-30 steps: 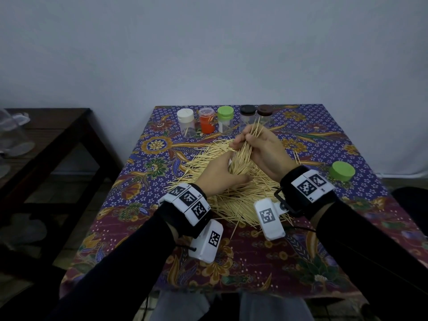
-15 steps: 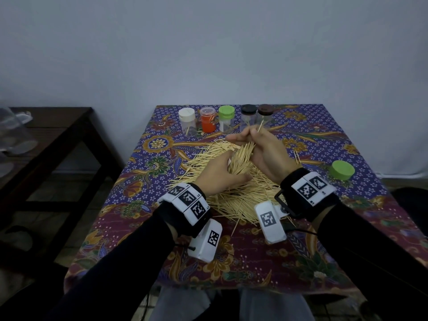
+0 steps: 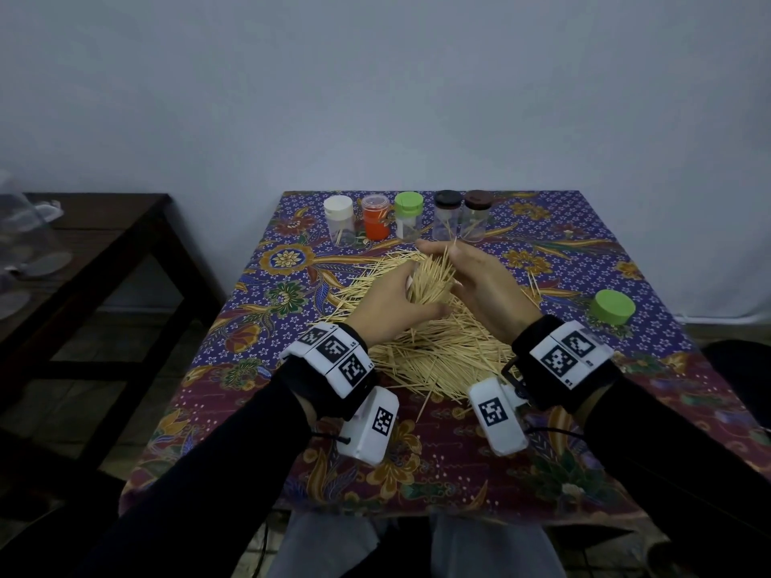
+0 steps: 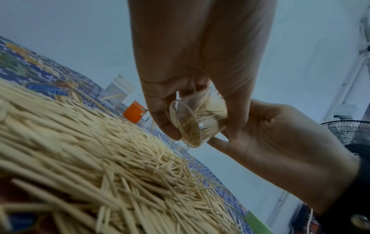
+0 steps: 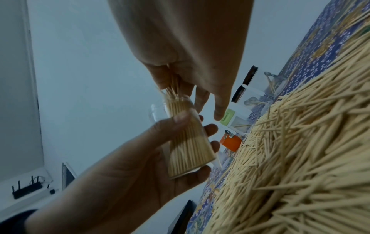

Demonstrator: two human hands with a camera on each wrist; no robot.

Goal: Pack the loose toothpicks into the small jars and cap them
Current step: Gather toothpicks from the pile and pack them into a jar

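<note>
Presently, a clear jar (image 5: 186, 142) is held in the left hand (image 3: 386, 304), above the pile of loose toothpicks (image 3: 438, 348) on the bench (image 3: 459, 460). The fingers (image 5: 209, 129) of this hand are curled round the wall of the jar, with the thumb pressed on its near side. The jar is tilted and is packed nearly full with toothpicks standing side by side; it carries no cap. At its mouth, the right hand (image 3: 479, 281) is placed. A small bunch of toothpicks (image 5: 173, 88) is pinched between its thumb and the nearer fingers, while the other fingers are stretched out past the jar. The tips of the bunch are already inside the mouth.

At the far edge of the bench, five capped jars are seen in a row: a white-capped jar (image 3: 338, 221), an orange jar (image 3: 376, 223), a green-capped jar (image 3: 408, 219), a black-capped jar (image 3: 447, 216) and a brown-capped jar (image 3: 477, 216). Only a few toothpicks are visible in the clear ones. A loose green cap (image 3: 612, 306) is lying on the bench to the right, well apart from the pile. The bench is covered with a flowered cloth (image 3: 292, 260).
</note>
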